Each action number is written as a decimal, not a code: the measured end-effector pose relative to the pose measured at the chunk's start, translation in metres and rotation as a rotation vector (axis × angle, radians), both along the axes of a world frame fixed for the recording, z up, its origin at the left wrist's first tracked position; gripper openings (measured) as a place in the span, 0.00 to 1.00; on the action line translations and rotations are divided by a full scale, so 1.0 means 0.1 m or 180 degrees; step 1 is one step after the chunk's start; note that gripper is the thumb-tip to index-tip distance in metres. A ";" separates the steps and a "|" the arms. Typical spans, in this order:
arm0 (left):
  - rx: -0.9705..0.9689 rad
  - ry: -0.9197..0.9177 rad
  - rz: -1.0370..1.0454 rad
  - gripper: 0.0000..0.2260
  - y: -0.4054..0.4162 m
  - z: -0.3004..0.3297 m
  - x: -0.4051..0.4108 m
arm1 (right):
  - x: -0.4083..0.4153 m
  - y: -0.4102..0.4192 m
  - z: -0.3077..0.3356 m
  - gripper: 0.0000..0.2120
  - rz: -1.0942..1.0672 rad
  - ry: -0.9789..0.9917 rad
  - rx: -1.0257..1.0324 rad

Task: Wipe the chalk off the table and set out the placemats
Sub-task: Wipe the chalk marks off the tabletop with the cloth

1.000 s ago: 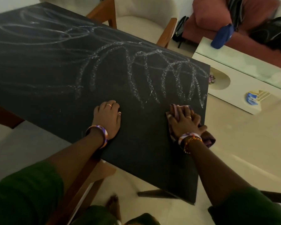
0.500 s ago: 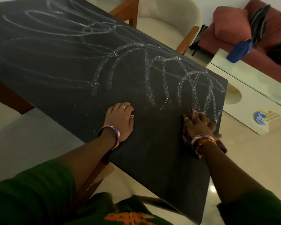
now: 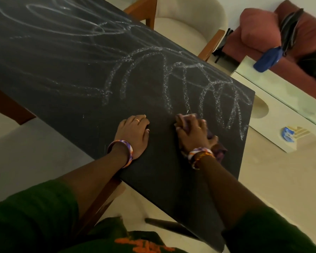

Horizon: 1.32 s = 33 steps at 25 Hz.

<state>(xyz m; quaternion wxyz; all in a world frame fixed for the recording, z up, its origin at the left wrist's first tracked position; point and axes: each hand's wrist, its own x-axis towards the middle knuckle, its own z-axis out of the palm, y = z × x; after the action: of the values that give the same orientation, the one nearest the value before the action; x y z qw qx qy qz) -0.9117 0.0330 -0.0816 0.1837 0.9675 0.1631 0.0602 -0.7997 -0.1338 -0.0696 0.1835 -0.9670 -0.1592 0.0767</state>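
A black table (image 3: 66, 73) fills the upper left and carries white chalk scribbles (image 3: 186, 84), looping strokes that run toward its right end. My left hand (image 3: 134, 133) lies flat on the bare near part of the top, fingers together, holding nothing. Just to its right, my right hand (image 3: 192, 133) presses a crumpled purple cloth (image 3: 218, 150) onto the table at the lower ends of the chalk strokes. The cloth pokes out in front of the fingers and behind the wrist. No placemats are in view.
A cream armchair (image 3: 188, 19) with wooden arms stands at the table's far side. A white low table (image 3: 285, 114) sits to the right, with a red sofa (image 3: 263, 33) holding bags and a blue item (image 3: 266, 59) behind it. Pale floor lies around.
My right hand with the cloth has slid left from the table's right edge toward my left hand. The left hand has stayed planted; my view has shifted.
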 end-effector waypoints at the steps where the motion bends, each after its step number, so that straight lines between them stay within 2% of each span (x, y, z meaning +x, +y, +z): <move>1: -0.0020 -0.0011 0.0006 0.17 0.00 0.00 0.00 | 0.11 -0.21 0.02 0.22 -0.0402 0.0019 0.0155; 3: -0.0024 -0.0032 0.0037 0.16 -0.01 0.01 0.02 | 0.26 -0.56 0.06 0.22 -0.1119 0.0084 0.0175; 5: -0.0013 -0.0061 0.0087 0.15 -0.02 0.02 0.04 | 0.24 -0.56 0.07 0.27 -0.1220 0.0134 -0.0293; 7: 0.0021 -0.0060 0.0105 0.14 -0.02 0.02 0.06 | 0.07 -0.26 0.04 0.30 -0.0598 0.0090 -0.0574; 10: 0.0013 0.0038 0.0090 0.17 -0.02 0.02 0.05 | -0.26 0.26 0.01 0.31 0.0766 -0.0035 -0.0859; 12: -0.0028 0.0070 0.0062 0.17 -0.01 0.02 0.03 | -0.22 0.30 0.04 0.32 0.1023 0.0038 -0.0989; 18: -0.0102 -0.0075 0.0069 0.15 0.00 0.02 0.01 | 0.25 -0.47 0.11 0.32 -0.0751 0.0480 -0.0725; 20: -0.0105 -0.0080 0.0067 0.15 0.00 0.01 0.02 | 0.13 -0.30 0.11 0.32 -0.0795 0.0484 -0.0654; 24: -0.0098 -0.0116 0.0051 0.17 0.00 -0.01 0.02 | -0.27 0.38 0.03 0.30 0.0684 0.0296 -0.0671; 26: -0.0091 -0.0091 0.0038 0.18 0.01 -0.01 0.02 | -0.25 0.41 0.02 0.29 0.1022 0.0180 -0.0789; 28: -0.0078 -0.0088 0.0028 0.17 0.01 0.00 0.01 | -0.04 0.17 0.00 0.30 0.0708 0.0151 -0.0796; 31: -0.0079 -0.0147 0.0044 0.16 0.01 -0.01 0.01 | 0.27 -0.34 0.02 0.31 -0.0414 0.0392 -0.0589; 33: -0.0060 -0.0168 0.0091 0.15 0.00 -0.01 0.02 | 0.30 -0.45 0.07 0.32 -0.0914 0.0464 -0.0652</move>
<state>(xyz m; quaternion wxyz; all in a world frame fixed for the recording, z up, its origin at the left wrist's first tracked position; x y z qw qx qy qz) -0.9092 0.0332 -0.0823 0.1962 0.9613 0.1726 0.0868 -0.7698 -0.1787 -0.0624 0.1042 -0.9853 0.0028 0.1354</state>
